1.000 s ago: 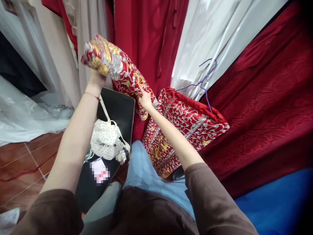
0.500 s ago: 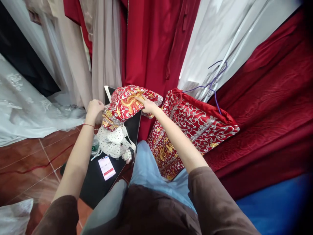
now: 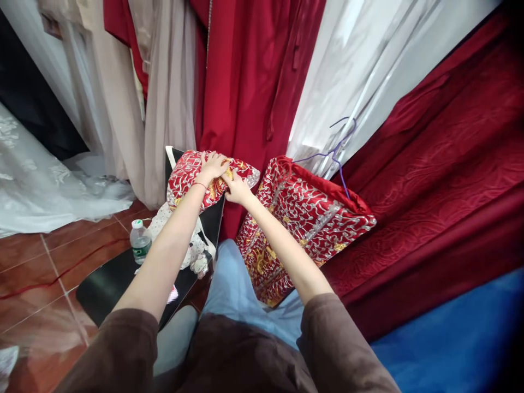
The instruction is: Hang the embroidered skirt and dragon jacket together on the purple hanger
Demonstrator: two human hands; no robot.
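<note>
A folded red embroidered garment [image 3: 186, 174] is laid on the black bench [image 3: 102, 281], beyond the plastic bottle [image 3: 140, 240]. It is pressed by the left hand [image 3: 213, 165], fingers spread, and touched by the right hand [image 3: 238, 190], whose grip cannot be told.

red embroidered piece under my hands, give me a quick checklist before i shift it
1. Left hand and right hand on the red embroidered piece: ok
2. Piece resting over the black bench: ok
3. Piece clear of the dotted bag: cannot tell, they overlap in this view
4. Bottle upright, cap on: ok
5. Phone in full view: not ok, left arm covers most of it
6. Purple hanger at the larger embroidered garment's opening: ok
</note>
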